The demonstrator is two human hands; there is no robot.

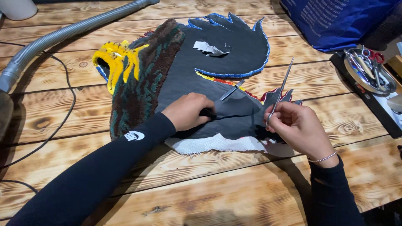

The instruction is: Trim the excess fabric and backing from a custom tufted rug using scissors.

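Observation:
A tufted rug piece (176, 71) lies face down on the wooden table (217, 192), its dark grey backing up, with brown, teal and yellow pile folded over at the left and a blue-edged outline at the top. My left hand (188, 111) rests on the backing and grips scissors (228, 93) whose blades point up and right. My right hand (295, 125) pinches long thin metal tweezers (281, 86) over the rug's right edge. White fabric (217, 144) sticks out under the rug's near edge.
A grey ribbed hose (63, 31) runs across the top left, with a thin black cable (69, 100) curving below it. A blue bag (335, 19) sits at the top right. A metal tray of tools (368, 71) rests on a black board at the right.

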